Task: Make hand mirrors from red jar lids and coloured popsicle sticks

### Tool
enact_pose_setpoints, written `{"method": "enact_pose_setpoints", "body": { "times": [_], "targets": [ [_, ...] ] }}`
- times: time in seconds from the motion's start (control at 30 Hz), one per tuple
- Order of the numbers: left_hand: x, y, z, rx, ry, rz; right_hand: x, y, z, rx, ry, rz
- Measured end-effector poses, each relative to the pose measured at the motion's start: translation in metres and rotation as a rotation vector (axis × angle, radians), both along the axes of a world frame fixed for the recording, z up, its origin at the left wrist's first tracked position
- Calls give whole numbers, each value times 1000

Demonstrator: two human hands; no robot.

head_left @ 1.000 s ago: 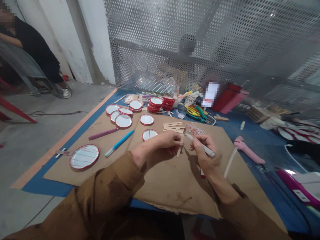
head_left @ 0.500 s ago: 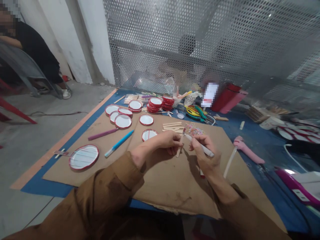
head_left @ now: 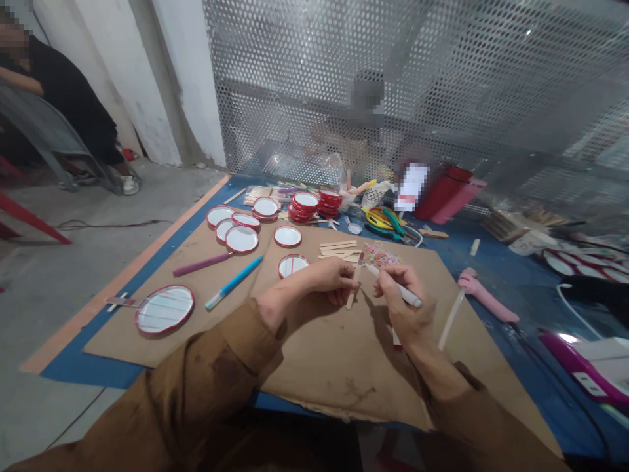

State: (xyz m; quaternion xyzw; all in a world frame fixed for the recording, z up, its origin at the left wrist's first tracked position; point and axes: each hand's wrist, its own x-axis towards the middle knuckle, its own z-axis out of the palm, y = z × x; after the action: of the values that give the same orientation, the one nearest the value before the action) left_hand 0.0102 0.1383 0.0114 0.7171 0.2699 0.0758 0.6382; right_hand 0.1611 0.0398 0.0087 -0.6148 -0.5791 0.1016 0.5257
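My left hand (head_left: 335, 278) is closed on a flat wooden craft stick (head_left: 350, 298), which slants up over the cardboard (head_left: 319, 360). The stick's far end is coloured dark red. In my right hand (head_left: 403, 295) is a white marker pen (head_left: 410, 297), its tip close to the coloured end; whether it touches I cannot tell. More craft sticks (head_left: 339, 246) lie just beyond my left hand, beside a heap of small colourful bits (head_left: 383, 254). A red-rimmed lid with lines on it (head_left: 293, 265) lies near my left wrist. Partly under my right forearm is a red and white piece (head_left: 397, 339).
Red-rimmed lids (head_left: 242, 238) lie to the left, some stacked (head_left: 304, 204) behind. A blue marker (head_left: 234, 283), a purple stick (head_left: 202, 264) and a lid with a handle (head_left: 166, 309) are nearer. Pliers (head_left: 386, 221), a phone (head_left: 411, 187) and a pink glue gun (head_left: 489, 298) lie right. A person (head_left: 69, 92) sits far left.
Almost nothing differs. Both hands stay at the same spot with the craft stick and the marker pen; any shift of the pen tip is too slight to make out.
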Motion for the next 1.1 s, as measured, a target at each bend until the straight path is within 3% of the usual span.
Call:
{"method": "enact_pose_setpoints", "body": {
  "times": [0.67,1.1],
  "targets": [
    [-1,-4,8,13,18,19,0,-1,0,-23,6,33],
    [0,0,-1,37,5,0,-1,-1,0,-25,7,72]
  ]
}}
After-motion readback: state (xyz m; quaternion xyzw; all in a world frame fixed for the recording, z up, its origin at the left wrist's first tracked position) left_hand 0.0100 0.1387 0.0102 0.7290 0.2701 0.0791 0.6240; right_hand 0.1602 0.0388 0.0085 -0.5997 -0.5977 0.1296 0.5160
